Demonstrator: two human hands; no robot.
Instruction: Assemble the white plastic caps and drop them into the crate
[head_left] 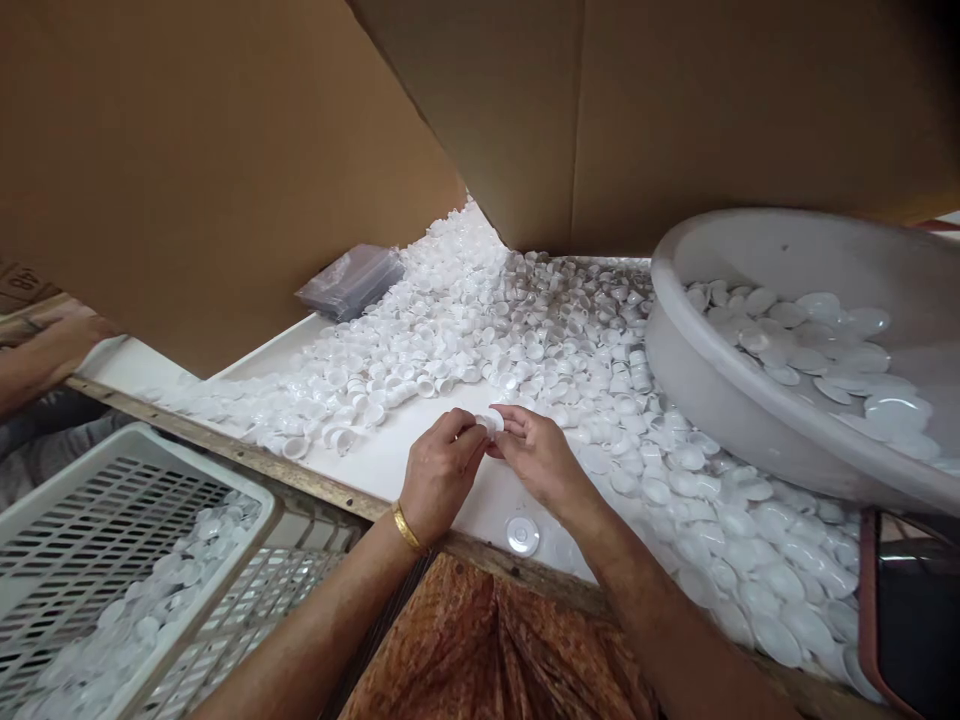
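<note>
Over the white table top, my left hand (441,475) and my right hand (541,455) meet, fingers pinched from both sides on a small white plastic cap (491,421). The fingers partly cover the cap, so its full shape is hidden. Just below them, near the table's front edge, a round white plastic disc (523,536) lies flat by itself. A broad heap of small white caps (427,345) spreads behind my hands and to the left. To the right of my right forearm is a spread of wider white discs (750,540).
A large pale basin (664,340) with white discs stands at right. A white slatted crate (259,490) holding white pieces is below left. Cardboard boxes (225,150) rise behind, near a clear plastic packet (354,282). A dark red-edged object (868,600) is lower right. Another person's arm (52,355) shows left.
</note>
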